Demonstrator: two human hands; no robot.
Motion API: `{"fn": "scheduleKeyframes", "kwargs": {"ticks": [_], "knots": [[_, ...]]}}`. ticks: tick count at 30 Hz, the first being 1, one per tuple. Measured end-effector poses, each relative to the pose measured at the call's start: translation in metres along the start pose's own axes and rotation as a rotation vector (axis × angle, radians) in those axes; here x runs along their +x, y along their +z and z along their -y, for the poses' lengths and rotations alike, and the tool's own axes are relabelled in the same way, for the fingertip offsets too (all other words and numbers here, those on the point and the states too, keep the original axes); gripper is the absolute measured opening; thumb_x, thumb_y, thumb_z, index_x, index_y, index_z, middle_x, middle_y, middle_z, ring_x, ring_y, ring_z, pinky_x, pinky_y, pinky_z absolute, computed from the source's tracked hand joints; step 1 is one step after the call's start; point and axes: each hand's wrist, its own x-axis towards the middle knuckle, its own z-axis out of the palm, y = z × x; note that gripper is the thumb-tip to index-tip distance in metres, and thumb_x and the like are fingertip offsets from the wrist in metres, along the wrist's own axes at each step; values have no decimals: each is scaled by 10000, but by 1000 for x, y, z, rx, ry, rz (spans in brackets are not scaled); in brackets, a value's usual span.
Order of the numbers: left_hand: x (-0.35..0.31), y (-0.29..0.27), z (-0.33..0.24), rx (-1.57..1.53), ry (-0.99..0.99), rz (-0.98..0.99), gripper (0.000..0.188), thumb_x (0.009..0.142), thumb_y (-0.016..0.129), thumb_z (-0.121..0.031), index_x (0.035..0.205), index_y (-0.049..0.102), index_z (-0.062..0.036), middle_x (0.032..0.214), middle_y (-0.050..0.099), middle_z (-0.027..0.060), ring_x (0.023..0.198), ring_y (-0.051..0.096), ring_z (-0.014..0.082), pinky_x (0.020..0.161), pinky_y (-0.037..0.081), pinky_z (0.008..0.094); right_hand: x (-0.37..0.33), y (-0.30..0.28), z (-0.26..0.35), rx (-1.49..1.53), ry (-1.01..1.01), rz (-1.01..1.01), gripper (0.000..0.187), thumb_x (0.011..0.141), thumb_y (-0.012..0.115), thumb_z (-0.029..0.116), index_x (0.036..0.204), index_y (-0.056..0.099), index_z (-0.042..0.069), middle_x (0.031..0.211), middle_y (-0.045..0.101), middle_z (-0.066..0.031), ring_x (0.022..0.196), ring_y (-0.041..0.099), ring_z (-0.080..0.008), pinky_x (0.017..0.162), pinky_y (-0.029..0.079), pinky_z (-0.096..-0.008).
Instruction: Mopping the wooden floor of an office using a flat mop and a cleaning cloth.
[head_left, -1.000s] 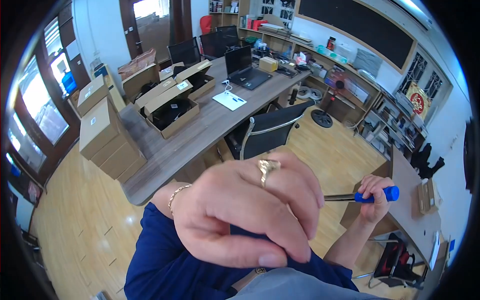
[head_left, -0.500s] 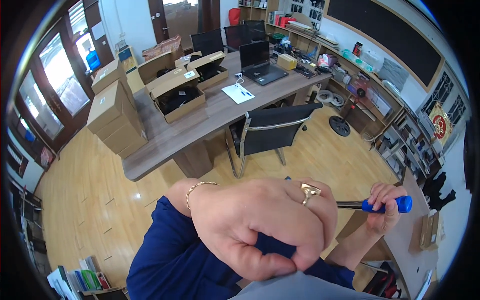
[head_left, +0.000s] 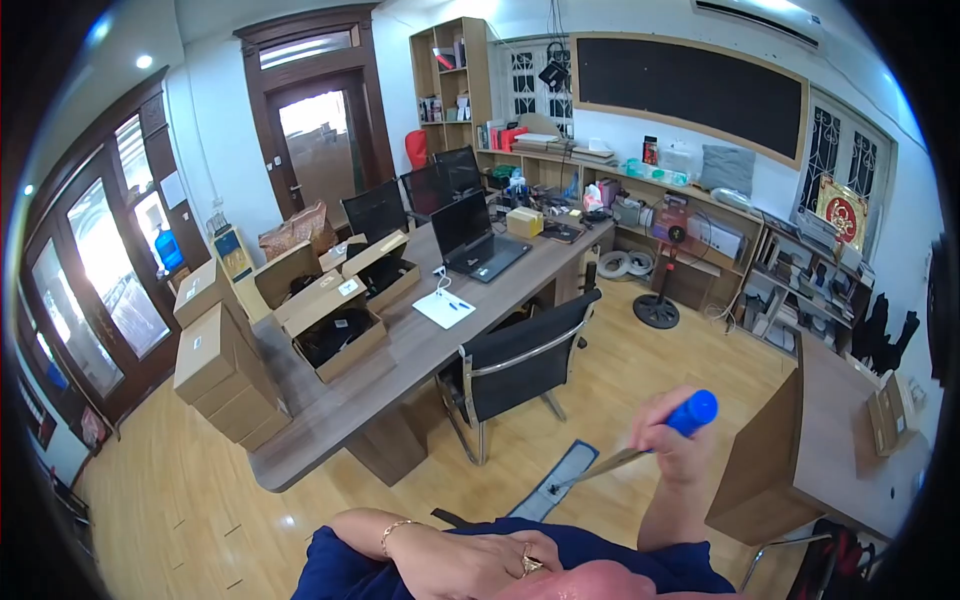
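Observation:
My right hand [head_left: 668, 438] is wrapped round the blue end grip [head_left: 694, 412] of a flat mop. The mop's grey metal pole [head_left: 612, 462] slants down and left to its flat blue-grey head [head_left: 556, 484], which lies on the wooden floor in front of me. Close to my body, at the lower edge, is my left hand [head_left: 462, 560], with a bracelet and a gold ring. Its fingers are bent and pressed together; the fingertips are hidden, and what they hold, if anything, does not show.
A long desk [head_left: 370, 410] ahead bears cardboard boxes [head_left: 215, 360] and a laptop [head_left: 485, 250]. A black chair [head_left: 525, 360] stands at its near side. To the right is a brown desk [head_left: 760, 470]; a fan's round base [head_left: 656, 311] stands farther back.
My view has tilted up, showing more of the room. The left hand has dropped lower in view. The right hand has shifted left, still gripping the mop, whose head now shows.

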Motion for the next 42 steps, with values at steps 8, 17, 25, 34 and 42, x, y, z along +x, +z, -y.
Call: {"fn": "scheduleKeyframes", "kwargs": {"ticks": [8,17,25,34,42], "knots": [[-31,-24,-10,9,-188,28,541,819,582,-424,1128,568,19,1104,584,193,972,540,369,852,401,446,3,64,-70,-406,-34,413,259,642,822,87,711,574,55,620,553,17,560,528,-72,497,403,-223],[-95,-28,-24,80,-361,-8,444,844,565,-362,1050,592,30,1063,571,225,959,549,326,816,417,455,5,57,-86,-54,78,128,286,627,764,-7,823,559,33,693,564,-51,576,553,-126,513,435,-221],[-80,-37,-5,-39,-252,-347,399,836,604,-303,692,452,37,671,448,104,660,418,246,634,333,367,7,31,-96,-127,-21,117,299,662,735,128,834,504,51,614,502,-41,437,493,-144,451,404,-253],[-123,-81,63,-594,-487,-552,155,736,648,-108,829,609,9,852,611,14,767,542,79,662,444,236,86,81,-92,661,-3,1308,378,776,665,334,969,622,11,736,627,-143,499,566,-192,459,462,-311],[-229,-79,104,-789,-359,-1147,257,868,562,-210,1041,537,-22,997,597,104,860,581,189,777,480,306,14,40,-128,-102,522,435,469,842,582,350,1123,541,-24,1129,539,-151,982,536,-200,810,427,-316]]}}
